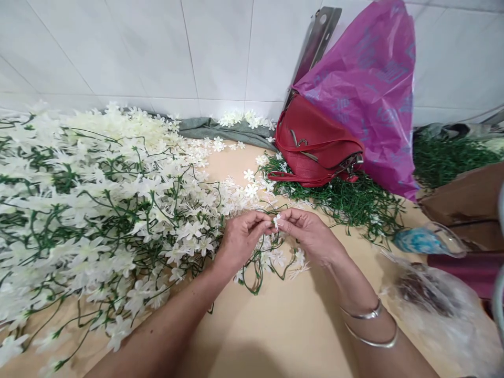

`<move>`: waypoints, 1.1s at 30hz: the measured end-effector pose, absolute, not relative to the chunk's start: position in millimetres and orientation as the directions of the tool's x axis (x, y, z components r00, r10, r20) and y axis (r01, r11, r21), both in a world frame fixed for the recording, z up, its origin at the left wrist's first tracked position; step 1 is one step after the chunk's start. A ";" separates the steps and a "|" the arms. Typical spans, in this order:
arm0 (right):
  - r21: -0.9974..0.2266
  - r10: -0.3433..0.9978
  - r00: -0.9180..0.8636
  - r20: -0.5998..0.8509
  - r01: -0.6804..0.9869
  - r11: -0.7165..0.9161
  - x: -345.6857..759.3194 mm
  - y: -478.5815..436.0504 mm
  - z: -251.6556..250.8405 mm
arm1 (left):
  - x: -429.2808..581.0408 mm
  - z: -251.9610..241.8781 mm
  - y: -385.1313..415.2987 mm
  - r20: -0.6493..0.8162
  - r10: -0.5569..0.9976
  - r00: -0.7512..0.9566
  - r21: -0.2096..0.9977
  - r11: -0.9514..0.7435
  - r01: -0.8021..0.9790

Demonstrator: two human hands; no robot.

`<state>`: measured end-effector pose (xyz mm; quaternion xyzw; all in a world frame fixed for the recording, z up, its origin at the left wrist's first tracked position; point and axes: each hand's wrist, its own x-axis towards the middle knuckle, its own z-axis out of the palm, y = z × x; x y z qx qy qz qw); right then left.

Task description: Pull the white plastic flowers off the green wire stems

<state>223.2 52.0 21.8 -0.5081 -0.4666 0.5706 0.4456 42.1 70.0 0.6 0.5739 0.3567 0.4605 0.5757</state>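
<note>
A small white artificial flower (pixel 277 221) is pinched between my two hands, which meet at the fingertips over the table. My left hand (pixel 244 233) is closed, thumb against forefinger, at the flower's left side; the exact part it grips is hidden. From the other side, my right hand (pixel 311 233) pinches the petals with thumb and fingers. Green stems with white flowers (pixel 258 275) lie just under both hands. To the left spreads a big heap of white artificial flowers (pixel 129 205) on green stems, reaching past my left forearm.
A red handbag (pixel 315 139) rests on a pile of green stems (pixel 346 202). Behind it are a pink plastic bag (pixel 374 89) and a metal bar (pixel 317 44). At right lie a clear plastic bag (pixel 441 310), a blue-patterned item (pixel 421 240) and cardboard (pixel 468 194). Tiled wall (pixel 220 47) behind.
</note>
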 end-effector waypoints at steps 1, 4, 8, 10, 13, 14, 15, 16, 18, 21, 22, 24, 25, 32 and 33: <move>-0.986 0.984 -0.082 -0.161 -0.024 -0.163 223.1 52.0 21.4 | 41.7 0.6 69.9 0.126 0.937 0.325 0.990 -0.097 -0.105; -0.989 0.986 -0.076 -0.146 -0.005 -0.147 222.8 52.3 19.7 | 41.0 -0.8 70.2 0.130 0.930 0.343 0.992 -0.122 -0.044; -0.990 0.987 -0.072 -0.141 -0.003 -0.142 220.4 52.7 18.7 | 40.4 -1.4 70.8 0.114 0.929 0.353 0.993 -0.119 -0.008; -0.991 0.989 -0.063 -0.133 -0.005 -0.133 218.3 53.1 19.4 | 39.6 -0.7 70.9 0.109 0.928 0.356 0.993 -0.117 0.002; -0.992 0.990 -0.064 -0.122 -0.004 -0.123 214.9 54.1 20.7 | 38.2 -0.5 71.1 0.113 0.929 0.353 0.990 -0.134 0.036; -0.993 0.991 -0.061 -0.117 0.000 -0.117 213.9 54.6 21.0 | 37.9 -0.8 71.2 0.114 0.930 0.350 0.989 -0.139 0.047; -0.994 0.992 -0.058 -0.110 0.006 -0.110 213.1 55.0 21.0 | 37.8 -1.2 71.4 0.114 0.931 0.346 0.989 -0.141 0.054; -0.995 0.993 -0.055 -0.103 0.010 -0.103 212.5 55.3 20.8 | 37.9 -1.7 71.6 0.112 0.933 0.343 0.989 -0.138 0.053; -0.996 0.994 -0.053 -0.093 0.000 -0.093 212.5 55.4 19.6 | 38.6 -2.2 71.9 0.099 0.934 0.343 0.993 -0.117 0.030; -0.994 0.994 -0.062 -0.094 -0.053 -0.098 214.9 54.7 17.2 | 40.2 -2.5 72.0 0.092 0.932 0.352 0.996 -0.091 -0.019; -0.993 0.994 -0.053 -0.094 -0.063 -0.097 216.0 54.5 16.7 | 40.7 -2.9 72.1 0.099 0.930 0.353 0.995 -0.093 -0.032; -0.994 0.996 -0.025 -0.086 -0.063 -0.087 218.5 54.4 16.3 | 41.4 -4.4 72.4 0.121 0.931 0.343 0.992 -0.103 -0.071; -0.995 0.997 -0.011 -0.077 -0.059 -0.078 219.7 54.6 16.5 | 41.6 -5.6 72.7 0.130 0.934 0.332 0.990 -0.102 -0.100; -1.000 0.997 0.080 0.023 -0.001 0.023 225.0 57.0 16.7 | 42.9 -8.1 74.7 0.117 0.956 0.268 0.956 -0.036 -0.290; -0.999 0.995 0.090 0.045 0.034 0.042 225.3 57.1 16.4 | 43.0 -6.9 74.6 0.113 0.958 0.263 0.956 -0.032 -0.293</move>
